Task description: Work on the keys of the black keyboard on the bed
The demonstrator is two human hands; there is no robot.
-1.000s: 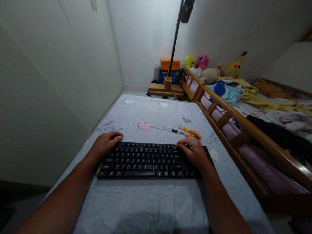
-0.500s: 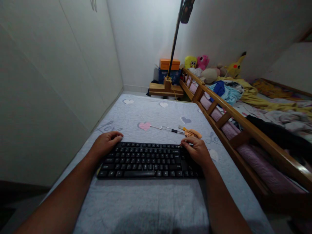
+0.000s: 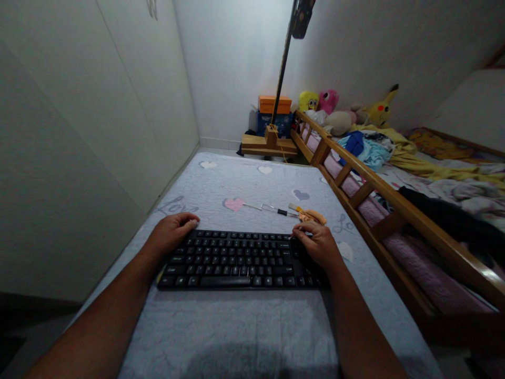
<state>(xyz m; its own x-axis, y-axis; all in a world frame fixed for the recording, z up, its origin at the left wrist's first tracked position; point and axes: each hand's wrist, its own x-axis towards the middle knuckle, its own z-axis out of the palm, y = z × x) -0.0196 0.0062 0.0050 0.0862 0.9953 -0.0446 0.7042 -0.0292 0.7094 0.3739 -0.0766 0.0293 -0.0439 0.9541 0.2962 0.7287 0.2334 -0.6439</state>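
A black keyboard [image 3: 232, 261] lies flat on the bed cover, its long side across my view. My left hand [image 3: 173, 231] rests over its far left corner, fingers curled together with the thumb beside them. Over the number pad at the right end is my right hand [image 3: 315, 243], thumb and fingers pinched near the keyboard's far edge. Whatever either hand may hold is too small or hidden. Beyond the right hand lie an orange cloth [image 3: 312, 216], a brush with a yellow part [image 3: 295, 207] and a thin metal tool with a black grip [image 3: 281, 212].
The pale cover [image 3: 236, 326] has heart prints. A wooden bed rail [image 3: 366, 171] runs along the right, with clothes and plush toys behind it. At the far end stands a wooden base [image 3: 270, 142] with a black pole [image 3: 282, 68]. White cabinet doors [image 3: 98, 131] line the left.
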